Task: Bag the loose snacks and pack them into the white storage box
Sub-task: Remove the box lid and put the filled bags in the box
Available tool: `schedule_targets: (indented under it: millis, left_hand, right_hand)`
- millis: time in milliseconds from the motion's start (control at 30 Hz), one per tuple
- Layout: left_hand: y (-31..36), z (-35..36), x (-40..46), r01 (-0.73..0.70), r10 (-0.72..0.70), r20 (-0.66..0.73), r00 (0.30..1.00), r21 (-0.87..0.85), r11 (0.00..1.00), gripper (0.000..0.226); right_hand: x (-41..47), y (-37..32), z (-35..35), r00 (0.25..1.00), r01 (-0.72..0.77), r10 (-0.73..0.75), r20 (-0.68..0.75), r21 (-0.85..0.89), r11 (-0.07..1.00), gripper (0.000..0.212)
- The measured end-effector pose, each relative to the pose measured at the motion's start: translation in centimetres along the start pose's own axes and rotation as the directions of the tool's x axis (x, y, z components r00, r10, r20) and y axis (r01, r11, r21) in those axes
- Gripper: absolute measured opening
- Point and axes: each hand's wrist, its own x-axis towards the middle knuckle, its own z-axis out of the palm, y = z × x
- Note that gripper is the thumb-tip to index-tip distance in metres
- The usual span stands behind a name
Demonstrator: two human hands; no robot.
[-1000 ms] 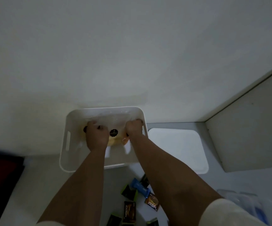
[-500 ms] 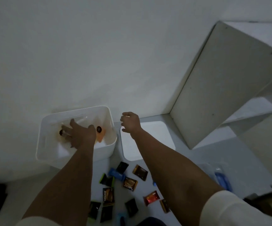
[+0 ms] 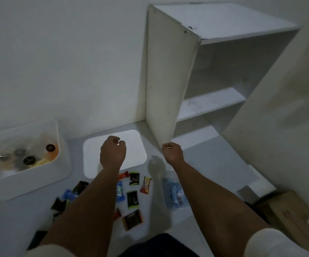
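The white storage box [image 3: 61, 164] stands at the left by the wall, with a clear bag of snacks [image 3: 27, 156] inside it. Its flat white lid [image 3: 131, 145] lies on the floor to its right. Several loose wrapped snacks [image 3: 132, 198] are scattered on the floor under my forearms. A stack of clear plastic bags with blue strips [image 3: 174, 193] lies right of them. My left hand [image 3: 113, 153] hovers over the lid, fingers curled, nothing in it. My right hand [image 3: 172, 153] hangs above the floor right of the lid, fingers also curled and holding nothing.
An open white shelf unit [image 3: 170, 80] stands against the wall at the right, its side panel close to my right hand. A brown cardboard piece [image 3: 287, 216] lies at the lower right. The white wall runs behind the box and lid.
Both hands have left the box and drawn back to the right; the left now hovers over the lid. The bag of snacks stays in the box. The view has swung right.
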Motion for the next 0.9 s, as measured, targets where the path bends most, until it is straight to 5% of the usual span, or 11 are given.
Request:
schedule_targets:
  millis: [233,367,533,733,900]
  left_hand:
    - [-1.9,12.9,-9.7,0.071,-0.132,0.364,0.922,0.176,0.982,0.049]
    - [-5.1,16.0,-12.6,0.159,-0.275,0.377,0.885,0.311,0.937,0.056]
    - [-9.1,17.5,-13.7,0.207,-0.349,0.375,0.859,0.367,0.907,0.040]
    - [-8.1,17.2,-14.9,0.337,-0.413,0.301,0.859,0.273,0.901,0.037]
    - [-8.6,16.9,-15.1,0.472,-0.479,0.341,0.809,0.109,0.875,0.041]
  right_hand:
    - [0.7,11.4,-11.4,0.983,-0.180,0.182,-0.001,-0.148,0.972,0.041]
    - [0.6,16.2,-12.5,0.945,-0.275,0.314,0.091,-0.296,0.915,0.067]
    - [0.8,19.5,-11.8,0.923,-0.352,0.377,0.078,-0.226,0.908,0.043]
    - [2.2,18.9,-14.4,0.969,-0.249,0.245,-0.045,-0.213,0.945,0.025]
    - [4.3,16.6,-15.5,0.979,-0.183,0.188,0.075,-0.072,0.981,0.012]
